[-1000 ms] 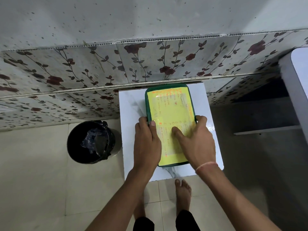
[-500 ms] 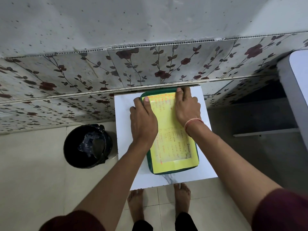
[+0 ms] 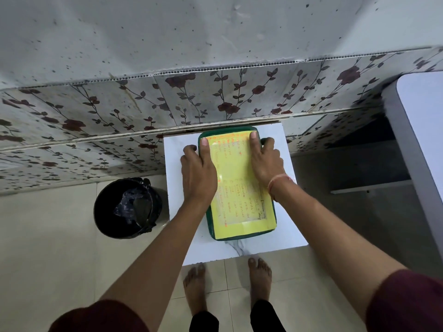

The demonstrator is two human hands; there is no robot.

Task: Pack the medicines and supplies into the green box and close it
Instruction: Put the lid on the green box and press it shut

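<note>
The green box (image 3: 210, 222) lies closed on a small white table (image 3: 179, 212), its lid covered by a yellow sheet with red writing (image 3: 239, 188). My left hand (image 3: 197, 173) clasps the box's far left edge, thumb on the lid and fingers curled over the side. My right hand (image 3: 265, 161) holds the far right edge the same way, thumb flat on the yellow sheet. No medicines or supplies are visible outside the box.
A black bin with a dark liner (image 3: 128, 208) stands on the floor left of the table. The flowered tile wall (image 3: 215, 97) runs just behind the table. A white counter (image 3: 422, 140) juts in at the right. My bare feet (image 3: 227, 281) stand at the table's front.
Both hands slid from the near half of the lid to its far corners and now grip the side edges. The view shifted slightly.
</note>
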